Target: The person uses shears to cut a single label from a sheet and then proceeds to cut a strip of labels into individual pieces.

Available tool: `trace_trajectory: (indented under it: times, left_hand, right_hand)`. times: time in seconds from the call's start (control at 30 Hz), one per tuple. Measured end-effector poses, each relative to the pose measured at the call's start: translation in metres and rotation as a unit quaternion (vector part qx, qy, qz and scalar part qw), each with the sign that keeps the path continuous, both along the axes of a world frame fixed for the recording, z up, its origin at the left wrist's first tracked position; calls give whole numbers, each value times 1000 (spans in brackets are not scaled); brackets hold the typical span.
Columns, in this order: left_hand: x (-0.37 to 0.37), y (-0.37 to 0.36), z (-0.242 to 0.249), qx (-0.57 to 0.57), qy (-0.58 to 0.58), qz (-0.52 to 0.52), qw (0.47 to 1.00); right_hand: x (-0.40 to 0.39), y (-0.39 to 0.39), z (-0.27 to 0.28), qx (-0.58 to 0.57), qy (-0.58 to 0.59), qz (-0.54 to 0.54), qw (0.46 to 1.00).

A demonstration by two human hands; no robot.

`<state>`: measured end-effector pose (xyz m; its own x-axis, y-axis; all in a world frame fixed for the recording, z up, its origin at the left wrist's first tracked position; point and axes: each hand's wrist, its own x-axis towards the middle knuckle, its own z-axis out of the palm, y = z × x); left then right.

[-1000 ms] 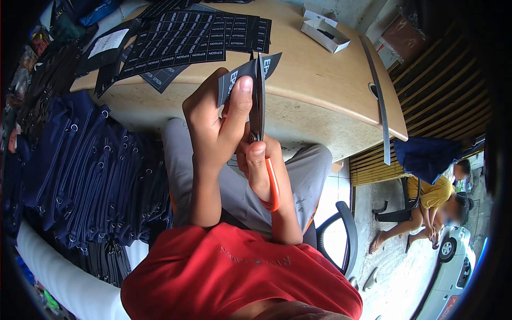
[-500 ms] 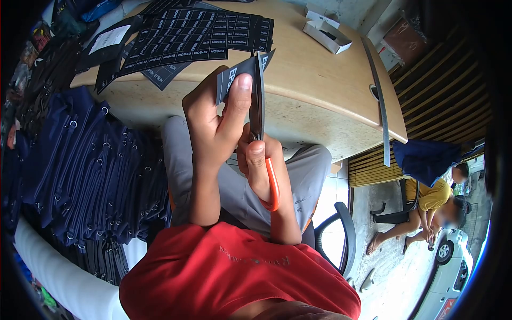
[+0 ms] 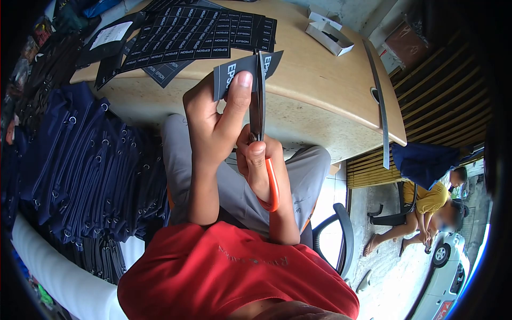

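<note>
My left hand (image 3: 216,114) pinches a dark strip (image 3: 224,80) printed with white EPSON lettering, thumb in front. The strip reaches across the scissors' blades and sticks out on their right side. Wrapped round the orange handle of the scissors (image 3: 260,106) is my right hand (image 3: 261,162), thumb on top. The blades point away from me and look nearly closed at the strip. Part of the right hand's fingers is hidden behind the handle. Beyond my hands, dark sheets (image 3: 181,34) with rows of the same lettering lie overlapped on the wooden table (image 3: 314,80).
A small white open box (image 3: 333,40) sits at the table's back. A long dark strip (image 3: 380,101) hangs over the right edge. Navy fabric pieces with metal rings (image 3: 90,170) are piled at left. Two people (image 3: 426,202) sit at far right near a vehicle (image 3: 445,277).
The printed strip has turned a little and shows more on the right of the blades. The scissor blades have come closer together. Both hands stay in nearly the same place.
</note>
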<state>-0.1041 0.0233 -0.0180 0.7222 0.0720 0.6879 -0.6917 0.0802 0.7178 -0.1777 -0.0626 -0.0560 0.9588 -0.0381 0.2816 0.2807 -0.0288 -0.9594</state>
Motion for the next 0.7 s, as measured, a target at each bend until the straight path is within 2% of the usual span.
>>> trace_trajectory:
  times: [0.7]
  left_hand:
    - [10,4,-8,-69,25,-85,994]
  right_hand:
    - [-1,5,4,-10,13,2,1000]
